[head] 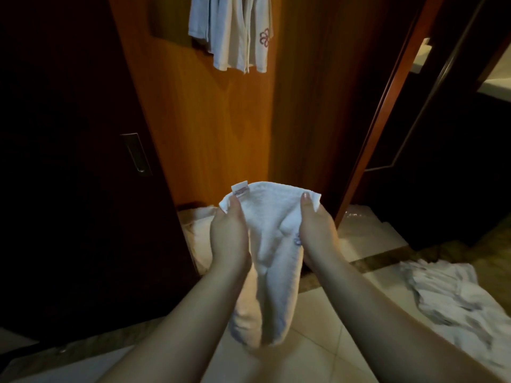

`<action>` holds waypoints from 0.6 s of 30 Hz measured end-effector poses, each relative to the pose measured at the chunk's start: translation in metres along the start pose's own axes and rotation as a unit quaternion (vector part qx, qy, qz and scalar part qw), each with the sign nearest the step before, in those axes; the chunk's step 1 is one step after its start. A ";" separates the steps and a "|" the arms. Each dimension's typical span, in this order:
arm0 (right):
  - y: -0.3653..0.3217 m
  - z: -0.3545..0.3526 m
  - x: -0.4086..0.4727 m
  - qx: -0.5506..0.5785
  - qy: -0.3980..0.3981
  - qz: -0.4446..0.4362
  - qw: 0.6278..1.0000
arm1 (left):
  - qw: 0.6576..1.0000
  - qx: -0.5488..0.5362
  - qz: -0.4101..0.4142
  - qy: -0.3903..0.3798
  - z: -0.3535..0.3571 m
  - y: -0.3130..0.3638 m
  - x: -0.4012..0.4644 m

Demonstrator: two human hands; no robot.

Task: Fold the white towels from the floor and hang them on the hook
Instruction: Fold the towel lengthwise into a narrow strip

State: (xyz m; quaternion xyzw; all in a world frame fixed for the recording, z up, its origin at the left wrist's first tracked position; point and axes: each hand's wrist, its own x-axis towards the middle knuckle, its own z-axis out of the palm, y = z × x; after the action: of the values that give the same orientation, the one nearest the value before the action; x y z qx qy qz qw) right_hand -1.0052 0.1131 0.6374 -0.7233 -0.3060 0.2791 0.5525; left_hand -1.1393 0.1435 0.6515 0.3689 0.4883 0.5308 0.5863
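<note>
A white towel [272,252] hangs in front of me, folded lengthwise, with a small label at its top left corner. My left hand [228,234] pinches that top left corner with thumb on the near side. My right hand [315,230] pinches the top right corner the same way. The towel's lower end dangles above the tiled floor. Higher up, white towels [232,31] with a pink flower mark hang against the wooden wall; the hook itself is hidden. Another crumpled white towel [453,294] lies on the floor at the right.
A dark sliding door with a recessed handle [137,153] fills the left. An orange wooden panel [207,120] stands straight ahead. A white heap [199,230] lies at its foot. A doorway with a dark frame [387,106] opens on the right. Light floor tiles [318,341] lie below.
</note>
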 end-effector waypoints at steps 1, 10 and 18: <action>0.001 0.002 -0.006 -0.003 -0.007 -0.007 1.000 | 1.000 0.012 0.014 0.001 0.002 -0.003 -0.007; -0.008 0.005 -0.052 -0.049 -0.128 -0.148 0.979 | 0.990 0.050 0.090 -0.092 -0.001 -0.004 -0.049; -0.019 -0.043 -0.004 0.130 -0.230 -0.102 0.959 | 0.990 -0.060 0.102 -0.081 -0.040 0.031 0.003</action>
State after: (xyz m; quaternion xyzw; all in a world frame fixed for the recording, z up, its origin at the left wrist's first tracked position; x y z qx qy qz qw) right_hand -0.9784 0.0873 0.6663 -0.5263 -0.4583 0.4177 0.5818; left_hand -1.1855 0.1478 0.6701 0.4231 0.3660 0.5843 0.5878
